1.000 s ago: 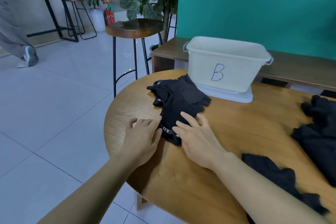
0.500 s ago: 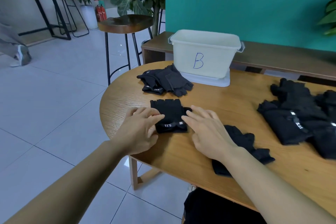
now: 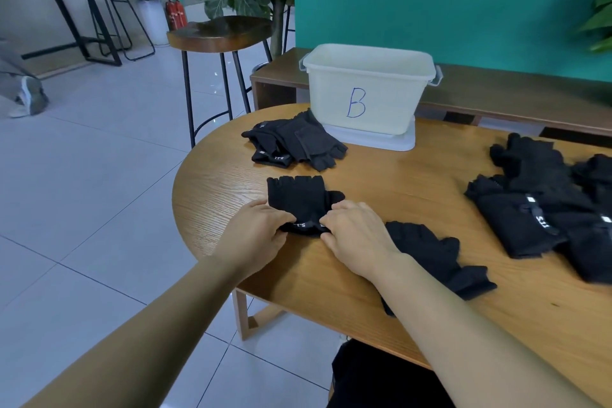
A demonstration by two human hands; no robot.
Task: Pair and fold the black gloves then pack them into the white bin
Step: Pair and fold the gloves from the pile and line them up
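Black fabric fills both grips: the left hand and right hand pinch the near cuff of the paired gloves, which lie flat on the wooden bench. Farther off sits a folded pile, then the white bin at the bench's far edge.

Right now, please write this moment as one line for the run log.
phase: fold | left hand: pinches cuff of black glove | right hand: pinches same cuff | white bin: upright
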